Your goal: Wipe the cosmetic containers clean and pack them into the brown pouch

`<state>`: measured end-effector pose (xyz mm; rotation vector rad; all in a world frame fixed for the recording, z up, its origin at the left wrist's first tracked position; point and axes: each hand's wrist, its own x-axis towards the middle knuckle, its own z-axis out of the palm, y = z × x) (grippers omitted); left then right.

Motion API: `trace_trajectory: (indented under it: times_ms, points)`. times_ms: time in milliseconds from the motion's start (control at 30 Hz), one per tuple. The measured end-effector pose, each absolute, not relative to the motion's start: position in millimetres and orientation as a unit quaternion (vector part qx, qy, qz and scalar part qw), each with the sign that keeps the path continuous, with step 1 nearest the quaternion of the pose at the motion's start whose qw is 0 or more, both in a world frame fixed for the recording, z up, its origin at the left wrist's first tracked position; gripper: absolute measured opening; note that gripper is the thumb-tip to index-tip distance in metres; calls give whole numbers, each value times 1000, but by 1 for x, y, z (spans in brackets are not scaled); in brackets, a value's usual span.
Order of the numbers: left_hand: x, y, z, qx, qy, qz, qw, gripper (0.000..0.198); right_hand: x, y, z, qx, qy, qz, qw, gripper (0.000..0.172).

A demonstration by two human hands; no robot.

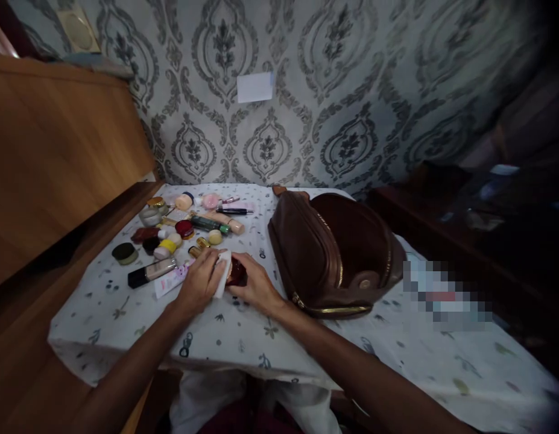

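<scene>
Near the table's middle my left hand (199,280) has its fingers closed on a folded white wipe (222,274), which presses against a small container. That container, a glossy dark reddish-brown one (236,273), is gripped by my right hand (256,283); the fingers partly cover it, so its exact kind is hidden. Beside my left hand lie a white and purple tube (170,280) and a foundation bottle with a black cap (152,272). Just beyond it are small gold-coloured tubes (201,243). A brown leather bag (306,253) with an unzipped top stands right of my right hand.
Several cosmetics spread over the left side, among them a red-lidded jar (184,228), a green bottle (209,225) and a dark round jar (125,253). A patterned cloth (243,337) covers the table. Wooden furniture (66,163) borders the left; a wall (270,138) stands behind.
</scene>
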<state>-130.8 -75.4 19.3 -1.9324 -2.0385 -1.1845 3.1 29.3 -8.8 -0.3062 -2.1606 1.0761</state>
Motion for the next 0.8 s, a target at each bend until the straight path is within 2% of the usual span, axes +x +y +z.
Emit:
trace_trajectory:
  times_ms: [167, 367, 567, 800]
  points:
    - [-130, -79, 23, -662, -655, -362, 38, 32, 9, 22, -8, -157, -843, 417, 302, 83]
    - [-127, -80, 22, -712, -641, -261, 121, 33, 10, 21, -12, -161, -841, 410, 314, 100]
    - [-118, -75, 20, -657, -713, -170, 177, 26, 10, 22, -14, -156, -846, 396, 320, 105]
    - [-119, -76, 21, -607, -759, -205, 116, 32, 10, 18, -11, -134, -865, 365, 318, 103]
